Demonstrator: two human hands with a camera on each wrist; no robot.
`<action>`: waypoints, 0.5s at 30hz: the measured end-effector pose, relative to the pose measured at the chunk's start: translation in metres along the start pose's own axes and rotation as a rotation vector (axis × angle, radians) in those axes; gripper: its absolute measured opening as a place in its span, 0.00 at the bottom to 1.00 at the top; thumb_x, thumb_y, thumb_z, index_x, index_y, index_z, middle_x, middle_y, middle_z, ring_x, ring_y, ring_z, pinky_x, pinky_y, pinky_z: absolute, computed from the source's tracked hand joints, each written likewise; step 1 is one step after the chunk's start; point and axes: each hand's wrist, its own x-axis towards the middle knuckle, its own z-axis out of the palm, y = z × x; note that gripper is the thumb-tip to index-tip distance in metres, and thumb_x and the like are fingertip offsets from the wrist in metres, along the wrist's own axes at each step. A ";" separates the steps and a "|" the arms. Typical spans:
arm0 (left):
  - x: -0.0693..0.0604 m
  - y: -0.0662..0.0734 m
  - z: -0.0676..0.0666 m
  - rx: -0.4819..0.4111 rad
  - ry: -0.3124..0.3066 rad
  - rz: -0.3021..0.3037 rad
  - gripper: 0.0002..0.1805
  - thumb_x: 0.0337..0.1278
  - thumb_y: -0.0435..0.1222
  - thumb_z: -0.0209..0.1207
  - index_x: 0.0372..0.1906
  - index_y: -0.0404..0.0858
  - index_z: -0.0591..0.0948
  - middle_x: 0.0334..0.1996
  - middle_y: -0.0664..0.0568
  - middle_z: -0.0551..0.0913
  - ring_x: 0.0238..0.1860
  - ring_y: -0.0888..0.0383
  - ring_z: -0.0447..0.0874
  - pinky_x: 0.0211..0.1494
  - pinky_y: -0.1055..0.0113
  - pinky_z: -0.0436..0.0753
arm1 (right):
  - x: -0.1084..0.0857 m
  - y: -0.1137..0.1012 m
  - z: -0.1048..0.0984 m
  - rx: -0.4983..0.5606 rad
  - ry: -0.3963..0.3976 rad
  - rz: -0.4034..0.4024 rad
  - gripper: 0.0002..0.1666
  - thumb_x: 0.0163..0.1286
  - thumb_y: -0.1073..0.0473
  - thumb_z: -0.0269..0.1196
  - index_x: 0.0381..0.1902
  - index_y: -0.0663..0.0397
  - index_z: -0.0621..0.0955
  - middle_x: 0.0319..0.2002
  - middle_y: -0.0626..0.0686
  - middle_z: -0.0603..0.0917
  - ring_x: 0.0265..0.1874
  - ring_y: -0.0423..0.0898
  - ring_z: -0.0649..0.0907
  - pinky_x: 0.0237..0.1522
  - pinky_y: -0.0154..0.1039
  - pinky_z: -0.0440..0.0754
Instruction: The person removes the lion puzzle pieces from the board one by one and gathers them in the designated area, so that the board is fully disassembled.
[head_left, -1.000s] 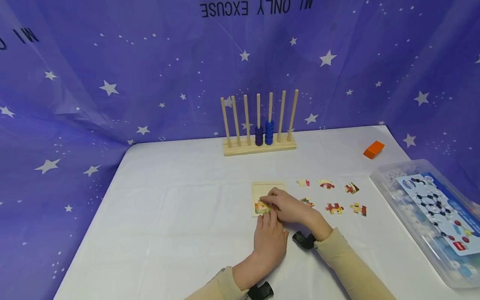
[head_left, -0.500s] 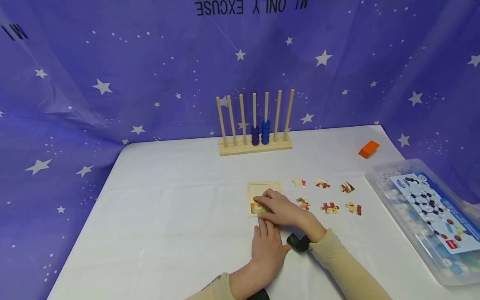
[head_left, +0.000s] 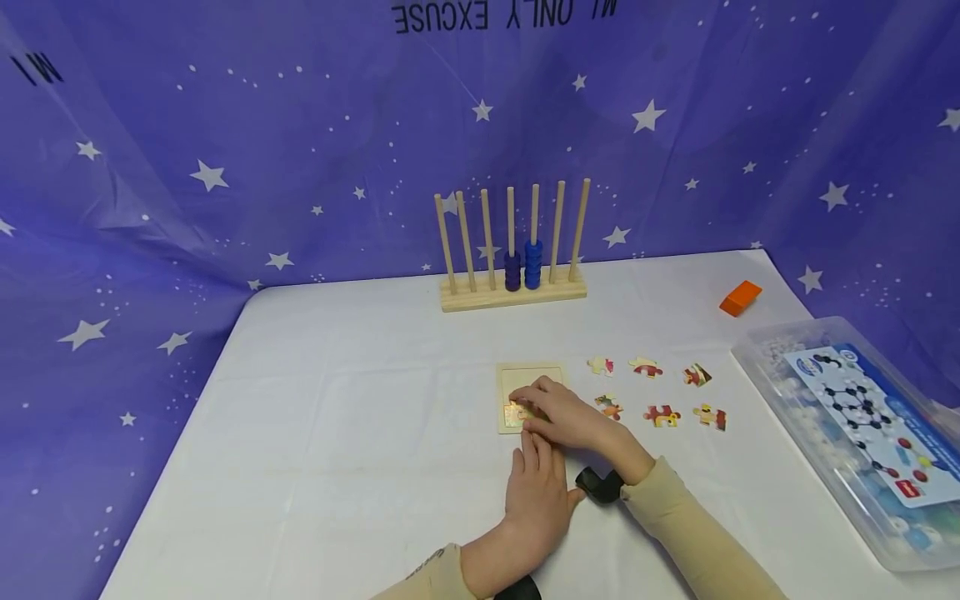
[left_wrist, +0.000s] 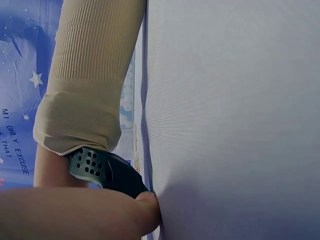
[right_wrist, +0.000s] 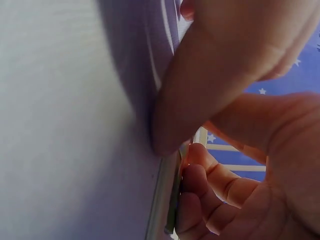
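Note:
A small square wooden puzzle tray [head_left: 504, 379] lies in front of me in the head view. Inside its lower part sits a shiny, colourful puzzle piece [head_left: 514, 414], partly covered by my right hand [head_left: 567, 417]. The right thumb and fingers bend about this piece; in the right wrist view, fingertips [right_wrist: 192, 177] touch a thin piece edge [right_wrist: 172, 210] at the tray. My left hand [head_left: 537, 496] lies below the tray, fingers extended, its fingertips by the tray's near edge and the right thumb. The left wrist view shows the left thumb [left_wrist: 100, 212] near the white cloth.
Several loose puzzle pieces [head_left: 662, 416] lie in two rows right of the tray. Behind stands a wooden peg abacus [head_left: 513, 296] with blue and purple rings. An orange block [head_left: 741, 298] and a clear plastic box [head_left: 780, 367] with a molecule card are at the right.
The right hand has shifted slightly toward the near-left part of the tray. The left fingertips have drawn back from inside the tray to its near edge.

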 end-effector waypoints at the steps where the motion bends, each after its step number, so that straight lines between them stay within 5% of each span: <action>1: 0.000 0.000 0.000 -0.001 0.003 0.000 0.40 0.58 0.63 0.36 0.62 0.35 0.65 0.59 0.39 0.64 0.63 0.44 0.56 0.58 0.60 0.63 | 0.000 0.000 0.000 0.002 0.001 0.005 0.22 0.63 0.59 0.60 0.55 0.56 0.73 0.41 0.54 0.72 0.36 0.45 0.72 0.39 0.43 0.70; 15: 0.001 -0.002 0.001 -0.005 0.017 0.012 0.39 0.58 0.63 0.36 0.61 0.38 0.67 0.61 0.41 0.64 0.63 0.45 0.58 0.58 0.59 0.63 | 0.002 0.002 0.001 -0.029 0.041 0.023 0.19 0.63 0.70 0.57 0.52 0.52 0.76 0.39 0.52 0.72 0.38 0.46 0.76 0.38 0.42 0.74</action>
